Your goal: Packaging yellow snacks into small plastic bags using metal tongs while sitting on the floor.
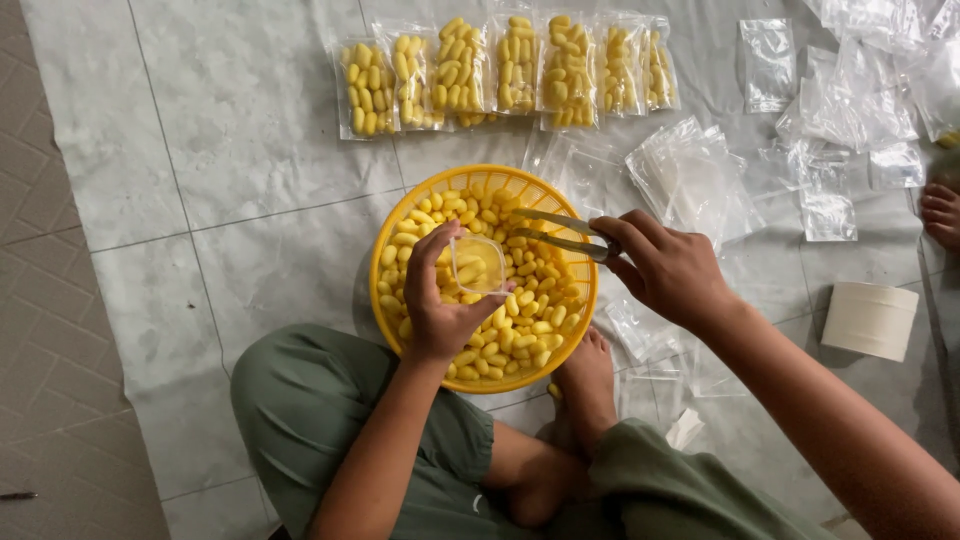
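A yellow plastic basket [420,205] full of yellow oval cocoons [520,315] sits on the sheet in front of my crossed legs. My left hand [440,300] holds a small clear plastic cup [478,263] above the basket, with a few cocoons in it. My right hand [665,265] grips metal tongs [555,232] whose tips point left toward the cup, over the cocoons.
A row of clear bags packed with yellow cocoons [505,72] lies at the far side. Empty clear bags [830,130] are scattered at the right. A white tape roll [870,320] stands at the right. Another person's foot [940,215] shows at the right edge. My foot [587,385] rests beside the basket.
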